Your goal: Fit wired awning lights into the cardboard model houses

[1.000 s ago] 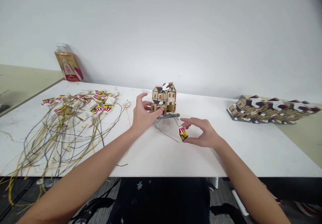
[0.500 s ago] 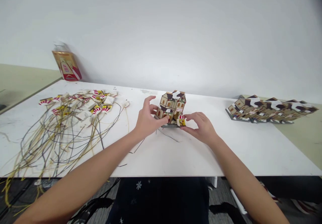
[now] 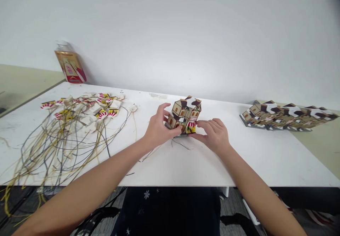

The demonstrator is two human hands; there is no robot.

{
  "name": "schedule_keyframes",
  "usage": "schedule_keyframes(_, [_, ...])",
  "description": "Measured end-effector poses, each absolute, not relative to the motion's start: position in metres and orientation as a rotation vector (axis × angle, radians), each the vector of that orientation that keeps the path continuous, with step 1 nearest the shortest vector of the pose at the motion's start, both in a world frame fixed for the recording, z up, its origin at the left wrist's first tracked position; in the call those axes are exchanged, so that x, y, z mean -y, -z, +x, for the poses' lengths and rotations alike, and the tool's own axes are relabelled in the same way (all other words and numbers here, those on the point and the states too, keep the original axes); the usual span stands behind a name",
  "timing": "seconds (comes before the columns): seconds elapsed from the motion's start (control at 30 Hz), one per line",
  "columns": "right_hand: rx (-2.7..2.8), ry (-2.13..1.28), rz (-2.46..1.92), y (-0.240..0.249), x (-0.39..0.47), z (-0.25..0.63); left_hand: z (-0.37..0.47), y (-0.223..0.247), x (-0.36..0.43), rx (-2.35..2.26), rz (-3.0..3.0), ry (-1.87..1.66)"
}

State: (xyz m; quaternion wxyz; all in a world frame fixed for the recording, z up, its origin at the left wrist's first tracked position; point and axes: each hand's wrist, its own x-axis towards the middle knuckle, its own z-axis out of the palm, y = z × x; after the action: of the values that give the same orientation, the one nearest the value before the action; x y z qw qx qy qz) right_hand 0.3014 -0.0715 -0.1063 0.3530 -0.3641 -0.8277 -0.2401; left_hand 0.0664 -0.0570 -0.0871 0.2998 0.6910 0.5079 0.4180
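A small model house (image 3: 186, 110) with brown roofs and snow patches stands in the middle of the white table. My left hand (image 3: 162, 128) grips its left side, thumb across the lower front. At the house's lower right front sits a small stall piece (image 3: 191, 127) with a red-and-white striped awning and a yellow front. My right hand (image 3: 212, 131) pinches this piece between thumb and fingers, against the house front. Thin wires (image 3: 180, 144) trail on the table below the house.
Several awning stall pieces with long black and yellow wires lie in a heap (image 3: 92, 110) on the left. A row of model houses (image 3: 289, 115) stands at the right. A gold-and-red bottle (image 3: 70, 66) leans by the wall at the back left.
The house has shifted slightly right and turned a little, with my left hand on it. The stall piece has turned its awning front more toward me and sits closer against the house.
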Motion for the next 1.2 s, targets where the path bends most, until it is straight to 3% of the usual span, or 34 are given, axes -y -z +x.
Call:
schedule_keyframes(0.13, [2.025, 0.359, -1.171, 0.111, 0.072, 0.300, 0.067, 0.086, 0.058, -1.351, 1.856, -1.103])
schedule_keyframes(0.33, [1.812, -0.586, -1.447, 0.108, 0.074, 0.293, 0.066, 0.084, 0.057, -1.351, 1.876, -1.101])
schedule_keyframes(0.47, [1.675, -0.933, -1.455, 0.102, 0.075, 0.287, 0.066, 0.085, 0.056, -1.334, 1.923, -1.103])
schedule_keyframes(1.2, [1.599, -0.949, -1.376, 0.103, 0.077, 0.286, 0.067, 0.084, 0.058, -1.353, 1.906, -1.105])
